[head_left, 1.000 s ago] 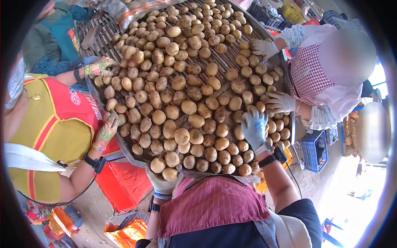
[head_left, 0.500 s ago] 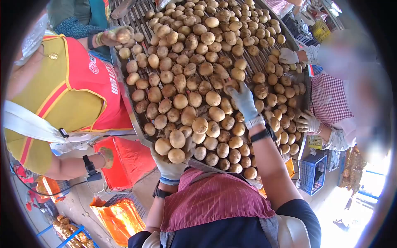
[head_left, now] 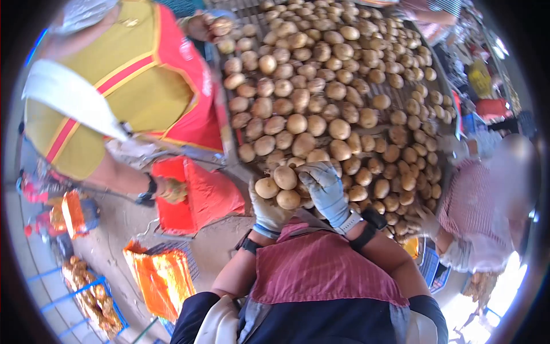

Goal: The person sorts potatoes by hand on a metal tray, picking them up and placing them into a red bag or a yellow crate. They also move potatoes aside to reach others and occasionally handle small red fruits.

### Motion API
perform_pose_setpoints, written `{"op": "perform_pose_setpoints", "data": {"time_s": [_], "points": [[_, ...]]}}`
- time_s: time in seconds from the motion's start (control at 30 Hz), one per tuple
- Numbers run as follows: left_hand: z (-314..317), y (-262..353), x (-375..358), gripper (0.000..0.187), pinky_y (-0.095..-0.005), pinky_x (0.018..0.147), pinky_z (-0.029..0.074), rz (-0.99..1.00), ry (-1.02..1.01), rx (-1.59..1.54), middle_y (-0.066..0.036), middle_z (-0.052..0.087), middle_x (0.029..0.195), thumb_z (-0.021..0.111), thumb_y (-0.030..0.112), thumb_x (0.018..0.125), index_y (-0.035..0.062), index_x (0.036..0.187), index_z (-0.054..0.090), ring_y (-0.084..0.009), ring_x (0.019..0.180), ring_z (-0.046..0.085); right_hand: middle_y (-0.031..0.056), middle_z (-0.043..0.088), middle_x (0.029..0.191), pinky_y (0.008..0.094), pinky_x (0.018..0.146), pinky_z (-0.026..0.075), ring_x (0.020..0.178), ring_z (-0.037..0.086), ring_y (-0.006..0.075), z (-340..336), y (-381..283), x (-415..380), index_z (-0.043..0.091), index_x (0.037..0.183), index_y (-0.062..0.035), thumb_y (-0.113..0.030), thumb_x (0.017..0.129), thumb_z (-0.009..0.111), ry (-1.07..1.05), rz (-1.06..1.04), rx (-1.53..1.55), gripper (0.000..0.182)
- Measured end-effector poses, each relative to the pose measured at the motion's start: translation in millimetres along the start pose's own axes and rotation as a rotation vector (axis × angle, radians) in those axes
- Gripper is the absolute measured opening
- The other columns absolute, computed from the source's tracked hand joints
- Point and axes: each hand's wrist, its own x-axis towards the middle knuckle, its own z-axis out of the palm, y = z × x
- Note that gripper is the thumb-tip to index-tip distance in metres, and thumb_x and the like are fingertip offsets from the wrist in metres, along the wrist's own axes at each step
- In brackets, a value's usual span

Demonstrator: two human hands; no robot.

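Observation:
Several round, tan potatoes (head_left: 285,178) are cradled in my gloved left hand (head_left: 270,213), at the near edge of the sorting table. Right beside it, my gloved right hand (head_left: 325,192) has its fingers curled down against the potatoes at the pile's edge. The back of that hand hides most of what is under its fingers. Beyond both hands spreads a wide layer of loose potatoes (head_left: 339,129), some with darker, dirty skins.
A person in a red apron (head_left: 192,94) stands at the left, one hand holding a potato (head_left: 220,26). At the right, another person's gloved hand (head_left: 425,222) touches potatoes. A red bag (head_left: 212,198), an orange bag (head_left: 166,275) and a blue crate (head_left: 431,266) stand below the table.
My right hand has come back from the middle of the pile to beside my left hand. The view has shifted, and the left hand still cradles potatoes.

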Motion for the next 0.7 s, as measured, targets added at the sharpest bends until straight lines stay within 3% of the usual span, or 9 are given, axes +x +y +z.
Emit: {"op": "perform_pose_setpoints", "data": {"time_s": [0.07, 0.13, 0.2, 0.33, 0.4, 0.43, 0.57, 0.63, 0.7], "points": [[-15.5, 12.2, -12.2, 0.078, -0.0502, 0.109, 0.04, 0.187, 0.189, 0.053, -0.014, 0.054, 0.137, 0.047, 0.071, 0.085, 0.0109, 0.134, 0.054, -0.032, 0.127, 0.051, 0.0091, 0.069, 0.102, 0.0409, 0.089, 0.047, 0.097, 0.062, 0.0302, 13.4, -7.7, 5.6, 0.07, 0.105, -0.007, -0.02, 0.092, 0.062, -0.121, -0.088, 0.029, 0.019], [-37.1, 37.2, -27.1, 0.083, -0.0492, 0.107, 0.042, 0.136, 0.05, 0.003, -0.015, 0.056, 0.132, 0.045, 0.074, 0.084, 0.0088, 0.135, 0.052, -0.0306, 0.122, 0.054, 0.0125, 0.066, 0.115, 0.0423, 0.095, 0.045, 0.107, 0.059, 0.0335, 27.9, -15.9, 10.8, 0.063, 0.12, -0.0076, -0.028, 0.093, 0.062, -0.171, -0.155, 0.099, 0.034], [-91.3, 61.0, -54.7, 0.082, -0.0497, 0.106, 0.043, 0.523, 0.483, 0.482, -0.013, 0.057, 0.13, 0.048, 0.071, 0.084, 0.0069, 0.134, 0.052, -0.0306, 0.121, 0.054, 0.0162, 0.058, 0.129, 0.05, 0.103, 0.039, 0.121, 0.052, 0.0358, 33.2, -22.3, 20.6, 0.056, 0.131, -0.0095, -0.037, 0.091, 0.062, -0.296, -0.113, -0.144, 0.049], [-89.0, 113.4, -124.9, 0.066, -0.0603, 0.103, 0.041, 0.566, 0.285, 0.301, -0.011, 0.055, 0.131, 0.058, 0.052, 0.084, 0.0078, 0.132, 0.054, -0.0325, 0.124, 0.052, 0.0112, 0.048, 0.14, 0.0623, 0.112, 0.023, 0.136, 0.036, 0.0348, 20.0, 35.9, 9.4, 0.055, 0.133, -0.0133, -0.039, 0.083, 0.066, -0.415, -0.222, -0.744, 0.057], [-136.9, 164.8, -161.2, 0.062, -0.0674, 0.098, 0.043, 0.647, 0.203, 0.267, -0.012, 0.055, 0.134, 0.061, 0.045, 0.084, 0.0067, 0.133, 0.055, -0.037, 0.125, 0.051, 0.0111, 0.048, 0.138, 0.0611, 0.107, 0.03, 0.135, 0.037, 0.0343, -6.9, 47.1, -2.3, 0.056, 0.131, -0.017, -0.036, 0.081, 0.067, -0.341, -0.151, -0.794, 0.055], [-96.3, 161.0, -162.6, 0.059, -0.0617, 0.095, 0.045, 0.755, 0.398, 0.249, -0.009, 0.064, 0.116, 0.065, 0.05, 0.076, 0.0078, 0.116, 0.063, -0.0337, 0.111, 0.058, 0.0136, 0.048, 0.137, 0.06, 0.106, 0.031, 0.133, 0.038, 0.0354, -23.3, 51.6, -7.3, 0.056, 0.131, -0.017, -0.035, 0.08, 0.068, -0.24, -0.06, -0.723, 0.055], [-128.6, 228.2, -191.8, 0.072, -0.0651, 0.103, 0.035, 0.898, 0.451, 0.465, -0.011, 0.058, 0.129, 0.058, 0.059, 0.08, 0.0088, 0.131, 0.056, -0.0369, 0.124, 0.051, 0.0199, 0.047, 0.135, 0.0594, 0.105, 0.028, 0.13, 0.04, 0.0397, -72.4, 88.5, -68.3, 0.049, 0.136, -0.0142, -0.035, 0.078, 0.073, -0.024, 0.176, -0.765, 0.066], [-139.6, 252.4, -180.5, 0.081, -0.0654, 0.11, 0.021, 0.991, 1.22, 0.444, -0.01, 0.046, 0.147, 0.052, 0.063, 0.085, 0.0073, 0.143, 0.045, -0.0353, 0.139, 0.035, 0.0195, 0.044, 0.141, 0.0611, 0.108, 0.025, 0.134, 0.036, 0.0402, -94.6, 96.5, -108.1, 0.043, 0.142, -0.0152, -0.041, 0.079, 0.069, 0.064, 0.329, -0.832, 0.073], [-162.4, 267.7, -175.6, 0.076, -0.0575, 0.108, 0.027, 0.913, 1.245, 0.714, -0.009, 0.046, 0.146, 0.044, 0.062, 0.091, 0.0078, 0.143, 0.043, -0.0286, 0.136, 0.038, 0.019, 0.041, 0.145, 0.0629, 0.109, 0.023, 0.137, 0.034, 0.04, -117.9, 104.3, -147.0, 0.04, 0.145, -0.0145, -0.044, 0.081, 0.066, 0.047, 0.364, -0.995, 0.075]]}}
